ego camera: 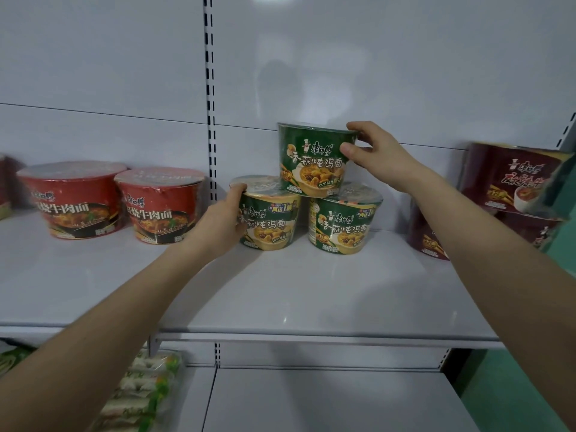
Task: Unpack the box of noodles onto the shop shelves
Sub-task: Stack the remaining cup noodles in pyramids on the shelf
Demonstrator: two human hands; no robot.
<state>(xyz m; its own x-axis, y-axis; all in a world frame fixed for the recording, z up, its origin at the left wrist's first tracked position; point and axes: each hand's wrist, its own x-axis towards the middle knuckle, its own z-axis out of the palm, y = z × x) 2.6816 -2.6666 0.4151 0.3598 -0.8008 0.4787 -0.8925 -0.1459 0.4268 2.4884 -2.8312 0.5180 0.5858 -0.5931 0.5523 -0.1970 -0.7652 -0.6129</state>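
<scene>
Right hand (pixel 377 157) pinches the rim of the top green bowl (pixel 314 160), perched on the lower-left green bowl (pixel 271 219) and lower-right green bowl (pixel 343 222), well back on the shelf (pixel 280 294); left hand (pixel 218 222) grips the lower-left one. Likely light, thin-walled, film-slick: hold at the stiff rim, not mid-wall. Count: three green, two red bowls (pixel 78 201) in full view, at least two maroon bowls (pixel 511 179), blurred.

Wrapped packets (pixel 137 397) (green and white) lower left, green floor (pixel 514 388) at right

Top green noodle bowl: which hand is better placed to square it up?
Probably the right hand: it grips the top green bowl at its rim; the left hand holds the lower-left bowl.
</scene>
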